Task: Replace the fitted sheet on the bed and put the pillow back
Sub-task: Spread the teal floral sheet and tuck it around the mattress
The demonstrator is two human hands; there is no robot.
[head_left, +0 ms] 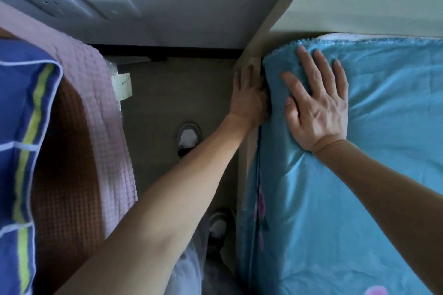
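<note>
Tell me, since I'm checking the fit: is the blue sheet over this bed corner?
Yes, the blue sheet covers the corner; the right hand presses it flat, the left hand works its edge.

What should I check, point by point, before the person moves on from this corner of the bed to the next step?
1. Blue sheet covers the top of the corner: ok.
2. Right hand lies flat on the sheet and holds it down: ok.
3. Left hand is at the side of the corner, by the bed frame; whether the edge is tucked under: cannot tell.
4. Sheet lies smooth: not ok, there are wrinkles near the right hand.
5. Other corners fitted: cannot tell, they are out of view.
6. Pillow back on this bed: not ok, a blue striped pillow lies on the other side of the aisle.
</note>
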